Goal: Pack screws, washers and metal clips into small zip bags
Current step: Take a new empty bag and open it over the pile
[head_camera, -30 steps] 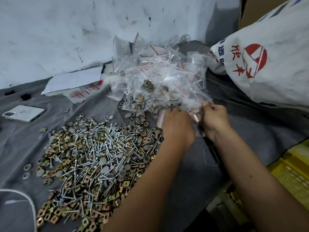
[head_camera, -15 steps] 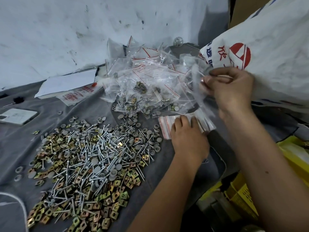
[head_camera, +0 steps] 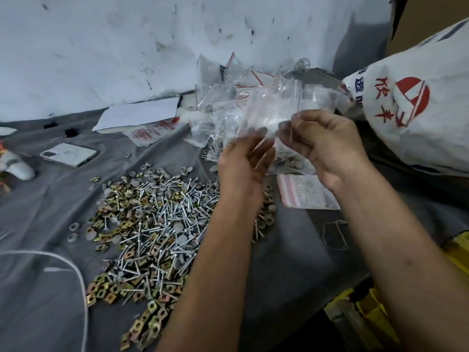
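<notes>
Both my forearms reach forward, hands raised side by side, almost touching. My left hand shows its back, fingers extended up, tips blurred. My right hand sits just right of them, fingers curled inward, thumb and forefinger pinched together. Wrists roughly level.

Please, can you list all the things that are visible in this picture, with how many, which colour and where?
zip bag: one, clear, held up between both hands
filled bags: many, clear with red strips, by the wall
flat bags: a stack, clear and red, under right hand
screws: many, silver, centre pile
washers: many, grey, same pile
metal clips: many, brass, same pile
phone: one, white, left
sack: one, white, right
left hand: holds bag
right hand: pinches bag
</notes>
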Demonstrator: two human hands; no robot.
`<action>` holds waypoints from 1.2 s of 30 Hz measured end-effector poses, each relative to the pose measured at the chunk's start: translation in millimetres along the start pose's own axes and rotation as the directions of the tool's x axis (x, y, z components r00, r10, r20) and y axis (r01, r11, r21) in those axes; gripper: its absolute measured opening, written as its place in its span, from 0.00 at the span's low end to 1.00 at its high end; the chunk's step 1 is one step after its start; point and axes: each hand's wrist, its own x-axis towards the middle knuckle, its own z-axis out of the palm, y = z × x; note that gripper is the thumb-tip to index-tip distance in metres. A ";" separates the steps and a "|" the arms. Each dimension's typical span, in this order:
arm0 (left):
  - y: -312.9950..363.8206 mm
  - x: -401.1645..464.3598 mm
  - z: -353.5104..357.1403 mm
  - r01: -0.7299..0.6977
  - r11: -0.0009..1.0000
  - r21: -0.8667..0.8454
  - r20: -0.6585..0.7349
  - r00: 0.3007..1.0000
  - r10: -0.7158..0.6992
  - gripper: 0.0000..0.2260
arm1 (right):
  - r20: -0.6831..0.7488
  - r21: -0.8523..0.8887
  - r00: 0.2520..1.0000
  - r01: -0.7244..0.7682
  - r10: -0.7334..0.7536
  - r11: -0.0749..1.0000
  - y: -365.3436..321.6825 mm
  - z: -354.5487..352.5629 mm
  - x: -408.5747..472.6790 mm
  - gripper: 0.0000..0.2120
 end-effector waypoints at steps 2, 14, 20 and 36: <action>28.3 -3.3 -19.2 -0.086 0.993 0.078 -0.048 0.995 0.090 0.14 | 0.092 -0.127 0.994 -0.047 0.059 0.991 8.8 10.4 -2.4 0.07; 156.0 -39.7 -163.5 -0.254 0.718 0.648 -0.295 0.785 0.544 0.05 | 0.474 -0.522 0.842 0.032 0.258 0.853 103.0 136.1 -15.9 0.02; 152.7 -37.3 -204.1 -0.032 0.176 0.984 -0.132 0.532 0.836 0.13 | 0.511 -0.600 0.855 0.284 0.085 0.748 144.6 145.4 -21.9 0.13; 117.3 -28.4 -190.9 -0.370 0.564 0.738 0.087 0.881 0.465 0.10 | 0.756 -0.443 0.654 0.551 -0.036 0.707 154.2 135.8 -25.1 0.14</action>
